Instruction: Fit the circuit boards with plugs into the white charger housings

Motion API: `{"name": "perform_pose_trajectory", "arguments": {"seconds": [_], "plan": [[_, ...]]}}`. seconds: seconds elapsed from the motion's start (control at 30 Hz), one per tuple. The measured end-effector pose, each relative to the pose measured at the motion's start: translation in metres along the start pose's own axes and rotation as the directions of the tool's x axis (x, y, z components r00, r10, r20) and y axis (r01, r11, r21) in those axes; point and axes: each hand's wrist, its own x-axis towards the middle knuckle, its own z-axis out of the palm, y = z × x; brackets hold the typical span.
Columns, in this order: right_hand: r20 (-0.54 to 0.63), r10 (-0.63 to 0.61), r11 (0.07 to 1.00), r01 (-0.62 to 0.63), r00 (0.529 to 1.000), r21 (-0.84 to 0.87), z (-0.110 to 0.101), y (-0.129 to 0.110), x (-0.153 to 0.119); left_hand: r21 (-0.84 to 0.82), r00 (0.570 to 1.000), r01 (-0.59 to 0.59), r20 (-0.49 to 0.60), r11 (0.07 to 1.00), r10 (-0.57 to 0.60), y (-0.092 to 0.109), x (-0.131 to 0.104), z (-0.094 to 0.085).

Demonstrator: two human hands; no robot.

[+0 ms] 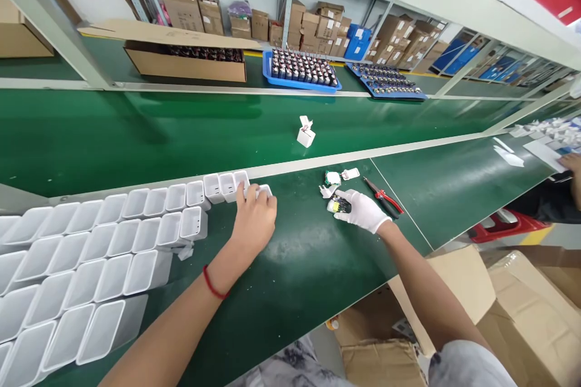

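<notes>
"Where is the left hand?"

"The bare left hand (254, 220) is at the right end of the far row of white boxes (143, 235), fingers bent over the end box (268, 189); whether they pinch it, one cannot tell."

"And the right hand?"

"The gloved right hand (363, 211) closes around a black part (339, 205) with a yellow label, left of the pliers (385, 197)."

"What makes for good handling?"

"Probably a light pinch on one wall, neighbouring boxes undisturbed, while the gloved fingers hold the part steady, clear of the pliers."
</notes>
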Motion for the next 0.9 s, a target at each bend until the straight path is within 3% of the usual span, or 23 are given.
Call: {"name": "perform_pose_trajectory", "arguments": {"seconds": [0.1,0.2,0.3,0.4,0.47,0.63,0.73,0.8,0.9], "plan": [[0.019,0.022,1.0,-0.022,1.0,-0.012,-0.001,-0.006,-0.014,-0.014,0.994,-0.062,0.092,0.998,0.063,0.008,-0.037,-0.011],[0.021,0.044,0.999,-0.044,0.999,0.029,0.001,-0.01,-0.021,-0.055,0.991,-0.043,0.123,0.998,0.049,0.007,-0.07,-0.019],[0.025,0.054,0.99,-0.057,0.998,0.132,0.001,-0.012,-0.018,-0.171,0.984,0.14,0.129,0.975,-0.119,-0.001,-0.089,-0.018],[0.035,0.024,0.953,-0.034,0.999,0.303,-0.001,-0.019,-0.015,-0.278,0.916,0.367,0.271,0.887,-0.294,-0.009,-0.093,-0.009],[0.045,-0.026,0.891,0.003,0.999,0.454,0.0,-0.03,-0.017,-0.338,0.881,0.433,0.357,0.836,-0.312,-0.012,-0.091,-0.002],[-0.019,-0.122,0.623,0.091,0.992,0.777,0.021,-0.088,-0.025,-0.457,0.895,0.43,0.328,0.778,-0.302,-0.01,-0.086,-0.004],[-0.063,-0.121,0.224,0.089,0.991,0.971,0.035,-0.132,-0.023,-0.543,0.898,0.439,0.299,0.716,-0.324,-0.011,-0.093,-0.019],[-0.066,-0.131,-0.022,0.063,0.989,0.998,0.039,-0.158,-0.019,-0.596,0.905,0.424,0.255,0.681,-0.341,-0.014,-0.102,-0.029],[-0.063,-0.182,-0.129,0.039,0.981,0.991,0.042,-0.188,-0.011,-0.671,0.909,0.391,0.174,0.63,-0.379,-0.02,-0.116,-0.04]]}}
